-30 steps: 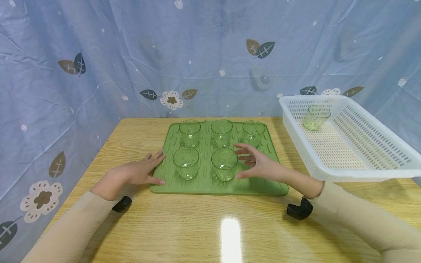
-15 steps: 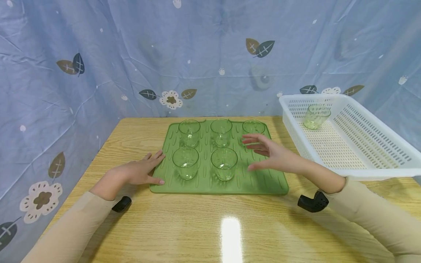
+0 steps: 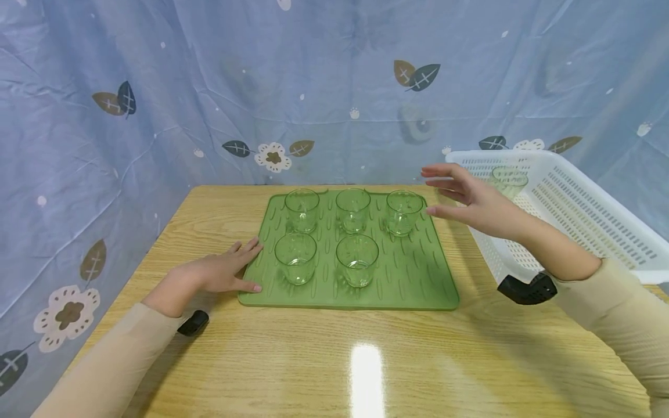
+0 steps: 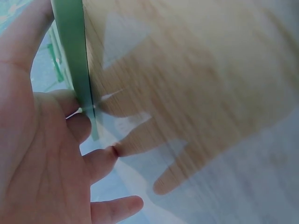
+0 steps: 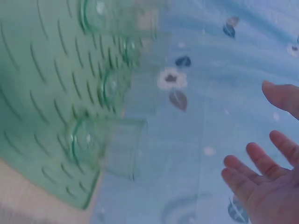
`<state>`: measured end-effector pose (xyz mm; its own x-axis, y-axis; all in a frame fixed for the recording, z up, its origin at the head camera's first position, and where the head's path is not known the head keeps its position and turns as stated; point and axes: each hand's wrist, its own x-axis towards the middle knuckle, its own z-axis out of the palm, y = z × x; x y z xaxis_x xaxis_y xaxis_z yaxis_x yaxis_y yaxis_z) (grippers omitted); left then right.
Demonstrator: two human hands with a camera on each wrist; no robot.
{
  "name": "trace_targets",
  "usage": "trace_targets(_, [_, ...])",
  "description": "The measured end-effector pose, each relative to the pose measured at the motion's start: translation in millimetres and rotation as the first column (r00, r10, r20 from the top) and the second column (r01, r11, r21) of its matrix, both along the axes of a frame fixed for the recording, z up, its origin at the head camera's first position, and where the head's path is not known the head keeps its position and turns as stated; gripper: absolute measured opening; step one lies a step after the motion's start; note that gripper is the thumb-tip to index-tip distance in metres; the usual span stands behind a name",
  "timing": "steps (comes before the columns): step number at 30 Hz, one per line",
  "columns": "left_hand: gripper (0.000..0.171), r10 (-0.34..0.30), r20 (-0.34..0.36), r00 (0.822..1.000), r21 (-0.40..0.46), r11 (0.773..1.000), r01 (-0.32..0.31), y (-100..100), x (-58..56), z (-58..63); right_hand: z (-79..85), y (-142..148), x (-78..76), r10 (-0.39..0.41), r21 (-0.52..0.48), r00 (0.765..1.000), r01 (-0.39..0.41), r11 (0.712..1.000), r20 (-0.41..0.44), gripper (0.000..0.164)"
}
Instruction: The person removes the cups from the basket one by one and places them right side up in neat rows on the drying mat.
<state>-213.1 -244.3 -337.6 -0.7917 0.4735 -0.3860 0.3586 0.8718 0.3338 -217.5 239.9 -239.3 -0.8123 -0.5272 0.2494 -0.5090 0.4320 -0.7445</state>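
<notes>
My left hand [image 3: 216, 274] rests with spread fingers on the left edge of the green ribbed mat [image 3: 413, 276]. In the left wrist view, fingers [image 4: 100, 165] lie along the mat's edge [image 4: 74, 51]. Several clear green-tinted glasses stand upright on the mat: a back row ending in the back right glass [image 3: 402, 215], and a front left glass [image 3: 296, 258] and front middle glass [image 3: 358, 261]. Between mat and white basket, my right hand [image 3: 481, 200] hangs in the air, fingers apart, holding nothing. Another glass [image 3: 509, 179] sits inside the basket, partly hidden by that hand.
The white perforated basket [image 3: 590, 191] stands at the right on the wooden table [image 3: 292, 348]. A blue patterned curtain [image 3: 334, 81] hangs behind and at the left. A black wrist device [image 3: 528, 289] sits under the right wrist, in front of the basket's near corner.
My right hand has moved away from beside the front middle glass, up and right toward the basket, with nothing in it. My left hand and the glasses have stayed put.
</notes>
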Motion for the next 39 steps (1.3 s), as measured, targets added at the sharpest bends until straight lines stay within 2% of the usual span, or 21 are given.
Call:
trace_targets(5, [0.105, -0.003, 0.001, 1.000, -0.002, 1.000, 0.003, 0.0, 0.3, 0.8, 8.0, 17.0, -5.6, -0.129, 0.006, 0.987, 0.130, 0.991, -0.098, 0.058])
trace_targets(12, [0.105, -0.001, -0.001, 1.000, -0.003, 1.000, 0.001, 0.5, 0.5, 1.2, 11.9, 38.8, -20.0, -0.269, 0.001, 0.933, 0.277, 0.961, -0.240, 0.054])
trace_targets(16, [0.106, 0.001, 0.001, 1.000, -0.005, 1.000, -0.001, 0.6, 0.6, 1.6, 14.0, 51.2, -29.5, -0.311, 0.022, 0.905, 0.331, 0.943, -0.291, 0.053])
trace_targets(25, [0.105, 0.000, 0.009, 1.000, -0.015, 1.000, 0.000, 1.7, 0.3, 2.1, 9.9, 75.6, -50.7, -0.320, 0.127, 0.879, 0.384, 0.914, -0.355, 0.055])
trace_targets(31, [0.105, 0.011, 0.015, 1.000, -0.011, 1.000, -0.010, 2.0, -0.2, 0.5, 7.5, 97.3, -65.3, -0.375, 0.202, 0.862, 0.456, 0.867, -0.341, 0.058])
trace_targets(39, [0.106, 0.017, 0.010, 1.000, -0.024, 1.000, -0.017, 0.7, -1.6, -1.2, 1.2, 122.5, -75.7, -0.504, 0.177, 0.829, 0.549, 0.817, -0.243, 0.061])
